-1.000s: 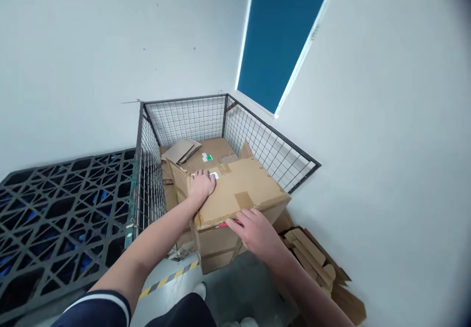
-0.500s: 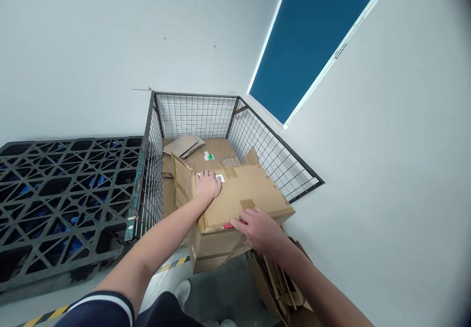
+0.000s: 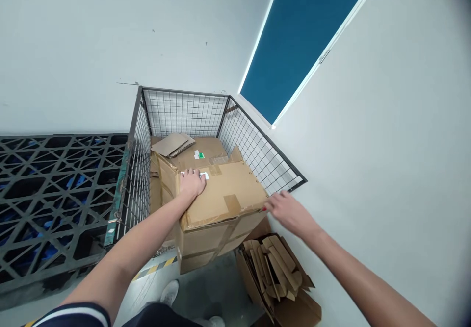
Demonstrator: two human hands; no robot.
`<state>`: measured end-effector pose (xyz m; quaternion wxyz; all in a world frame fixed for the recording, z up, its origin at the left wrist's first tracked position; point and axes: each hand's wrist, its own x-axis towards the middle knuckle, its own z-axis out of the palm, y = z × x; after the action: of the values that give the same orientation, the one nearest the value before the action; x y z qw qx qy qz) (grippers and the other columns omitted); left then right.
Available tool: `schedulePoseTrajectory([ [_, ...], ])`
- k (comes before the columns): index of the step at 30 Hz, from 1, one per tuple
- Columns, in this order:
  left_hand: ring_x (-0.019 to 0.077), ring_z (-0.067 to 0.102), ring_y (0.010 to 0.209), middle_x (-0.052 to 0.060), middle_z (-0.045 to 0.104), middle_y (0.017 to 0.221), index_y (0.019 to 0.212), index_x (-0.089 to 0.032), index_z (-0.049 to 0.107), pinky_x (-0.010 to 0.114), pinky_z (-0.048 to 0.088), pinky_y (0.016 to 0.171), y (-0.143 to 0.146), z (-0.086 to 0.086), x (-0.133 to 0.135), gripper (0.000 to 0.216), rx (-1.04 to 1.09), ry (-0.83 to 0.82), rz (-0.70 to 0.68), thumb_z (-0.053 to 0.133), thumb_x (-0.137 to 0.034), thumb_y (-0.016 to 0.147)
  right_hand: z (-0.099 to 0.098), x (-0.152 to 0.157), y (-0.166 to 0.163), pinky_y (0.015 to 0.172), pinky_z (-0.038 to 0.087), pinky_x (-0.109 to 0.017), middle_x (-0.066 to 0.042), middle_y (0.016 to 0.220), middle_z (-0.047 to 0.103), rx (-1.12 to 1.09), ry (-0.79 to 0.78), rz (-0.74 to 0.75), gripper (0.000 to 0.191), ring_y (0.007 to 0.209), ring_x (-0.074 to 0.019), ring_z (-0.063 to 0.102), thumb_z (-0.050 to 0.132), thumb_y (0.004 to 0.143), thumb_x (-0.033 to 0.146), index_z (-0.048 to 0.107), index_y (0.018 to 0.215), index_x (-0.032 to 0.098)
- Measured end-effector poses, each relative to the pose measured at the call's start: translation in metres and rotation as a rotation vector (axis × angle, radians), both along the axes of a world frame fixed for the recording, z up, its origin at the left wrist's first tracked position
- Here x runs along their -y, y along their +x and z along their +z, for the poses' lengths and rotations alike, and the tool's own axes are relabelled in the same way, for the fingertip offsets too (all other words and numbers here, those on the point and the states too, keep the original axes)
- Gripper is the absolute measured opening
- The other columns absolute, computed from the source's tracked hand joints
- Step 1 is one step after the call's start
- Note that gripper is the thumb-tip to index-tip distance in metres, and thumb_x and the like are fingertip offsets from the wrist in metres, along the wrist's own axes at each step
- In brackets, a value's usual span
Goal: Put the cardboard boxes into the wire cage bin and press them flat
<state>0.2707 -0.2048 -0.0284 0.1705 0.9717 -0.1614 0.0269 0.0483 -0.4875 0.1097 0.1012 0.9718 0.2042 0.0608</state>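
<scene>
A large brown cardboard box (image 3: 221, 204) rests tilted on the front edge of a black wire-mesh cage (image 3: 253, 140). My left hand (image 3: 191, 184) presses flat on the box's top near a small white label. At the box's right corner my right hand (image 3: 289, 212) has its fingers spread and holds nothing; the fingertips are at the box's edge. Flattened cardboard sheets (image 3: 172, 144) lie inside the cage behind the box.
An open carton filled with cardboard scraps (image 3: 274, 273) stands on the floor at the lower right. A black plastic pallet (image 3: 55, 189) leans to the left of the cage. White walls enclose the corner, with a blue panel (image 3: 301, 37) above. Yellow-black floor tape (image 3: 156, 266) runs under the box.
My right hand has left the box's front top edge and moved right to the box's corner, fingers spread. The left hand stays on the top. The view shifted slightly.
</scene>
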Motion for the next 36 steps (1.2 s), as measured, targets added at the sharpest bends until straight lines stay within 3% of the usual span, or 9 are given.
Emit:
schedulePoseTrajectory([
  [3, 0.0370, 0.055, 0.124, 0.020, 0.065, 0.125, 0.119, -0.013, 0.068, 0.053, 0.040, 0.109, 0.000, 0.001, -0.002, 0.046, 0.016, -0.011, -0.002, 0.037, -0.043, 0.105, 0.033, 0.052, -0.011, 0.076, 0.040, -0.044, -0.015, 0.087, 0.064, 0.068, 0.010, -0.093, 0.031, 0.087, -0.0290, 0.055, 0.048, 0.100, 0.008, 0.076, 0.104, 0.021],
  [5, 0.0368, 0.055, 0.122, 0.020, 0.066, 0.122, 0.117, -0.013, 0.069, 0.053, 0.041, 0.109, -0.003, 0.001, 0.001, 0.045, 0.030, -0.019, -0.012, 0.038, -0.042, 0.104, 0.043, 0.061, -0.018, 0.073, 0.039, -0.041, -0.013, 0.086, 0.063, 0.085, 0.004, -0.097, 0.035, 0.085, -0.0277, 0.054, 0.047, 0.099, 0.004, 0.076, 0.109, 0.021],
  [10, 0.0366, 0.056, 0.122, 0.019, 0.066, 0.123, 0.118, -0.014, 0.069, 0.052, 0.042, 0.108, -0.012, -0.001, 0.016, 0.043, 0.054, -0.022, -0.038, 0.039, -0.042, 0.104, 0.017, 0.016, -0.021, 0.075, 0.033, -0.037, -0.006, 0.092, 0.060, -0.047, -0.080, 0.117, 0.050, 0.087, -0.0235, 0.049, 0.052, 0.086, -0.008, 0.066, 0.124, 0.021],
  [14, 0.0378, 0.057, 0.123, 0.019, 0.067, 0.123, 0.120, -0.013, 0.068, 0.054, 0.041, 0.108, -0.013, -0.002, 0.018, 0.047, 0.050, -0.014, -0.054, 0.037, -0.044, 0.105, 0.003, -0.018, -0.009, 0.072, 0.027, -0.036, -0.004, 0.086, 0.054, -0.025, -0.201, 0.261, 0.023, 0.083, -0.0223, 0.045, 0.055, 0.098, 0.004, 0.063, 0.115, 0.017],
  [17, 0.0385, 0.056, 0.124, 0.020, 0.066, 0.123, 0.120, -0.012, 0.068, 0.054, 0.041, 0.108, -0.010, -0.001, 0.013, 0.048, 0.045, -0.012, -0.045, 0.036, -0.045, 0.105, 0.002, -0.026, -0.002, 0.070, 0.024, -0.037, -0.005, 0.086, 0.053, -0.007, -0.270, 0.278, 0.013, 0.082, -0.0229, 0.045, 0.055, 0.102, 0.011, 0.062, 0.110, 0.016],
  [27, 0.0389, 0.055, 0.127, 0.021, 0.066, 0.126, 0.123, -0.012, 0.068, 0.055, 0.040, 0.109, -0.007, 0.001, 0.007, 0.051, 0.020, -0.006, -0.025, 0.035, -0.046, 0.105, -0.002, -0.023, 0.001, 0.074, 0.028, -0.039, -0.007, 0.096, 0.059, 0.002, -0.283, 0.273, 0.029, 0.084, -0.0244, 0.048, 0.047, 0.103, 0.008, 0.059, 0.130, 0.010],
  [31, 0.0378, 0.054, 0.127, 0.020, 0.066, 0.127, 0.123, -0.013, 0.068, 0.054, 0.040, 0.109, -0.004, -0.004, 0.011, 0.049, 0.019, -0.006, -0.040, 0.036, -0.046, 0.105, 0.013, 0.004, 0.009, 0.078, 0.031, -0.039, -0.006, 0.095, 0.061, -0.129, -0.291, 0.219, 0.032, 0.088, -0.0242, 0.051, 0.052, 0.100, 0.004, 0.061, 0.128, 0.014],
  [36, 0.0380, 0.055, 0.125, 0.019, 0.067, 0.127, 0.123, -0.013, 0.068, 0.054, 0.040, 0.108, 0.002, -0.009, 0.011, 0.049, 0.022, -0.014, -0.037, 0.037, -0.046, 0.104, 0.050, 0.081, 0.001, 0.074, 0.034, -0.038, -0.007, 0.085, 0.064, -0.290, -0.445, -0.031, 0.040, 0.082, -0.0244, 0.057, 0.051, 0.092, -0.009, 0.072, 0.115, 0.017],
])
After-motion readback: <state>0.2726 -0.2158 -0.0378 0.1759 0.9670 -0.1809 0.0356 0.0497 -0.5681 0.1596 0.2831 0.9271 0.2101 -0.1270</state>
